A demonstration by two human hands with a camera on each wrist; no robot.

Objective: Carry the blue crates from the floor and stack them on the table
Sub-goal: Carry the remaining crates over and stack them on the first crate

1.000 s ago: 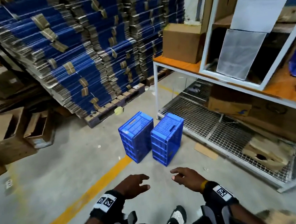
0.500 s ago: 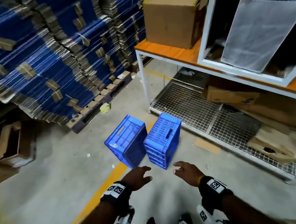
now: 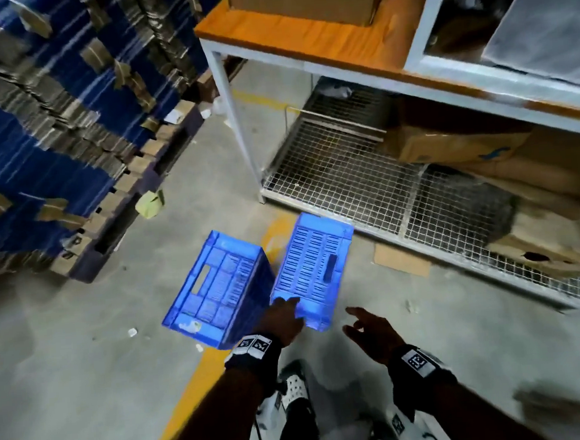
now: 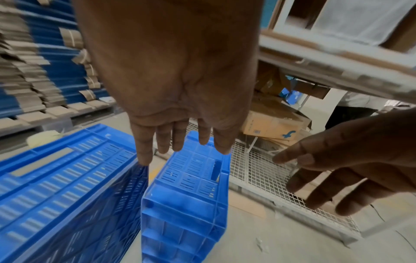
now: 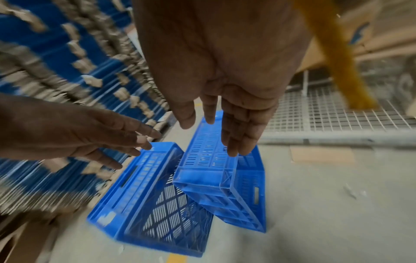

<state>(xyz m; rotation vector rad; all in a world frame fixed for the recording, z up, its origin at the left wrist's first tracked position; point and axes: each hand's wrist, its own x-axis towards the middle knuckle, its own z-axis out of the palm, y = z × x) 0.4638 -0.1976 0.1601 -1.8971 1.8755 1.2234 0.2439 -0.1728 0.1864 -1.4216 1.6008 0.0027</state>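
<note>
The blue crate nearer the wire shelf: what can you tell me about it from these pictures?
The right crate looks like bright blue moulded plastic. It stands on its side on the concrete floor, so one slotted long wall with a dark handle slot faces up; its ribbed end faces the person. It sits close beside the left crate; whether they touch is unclear. The left hand reaches to its near corner, and the right hand hovers open, apart from it.
</note>
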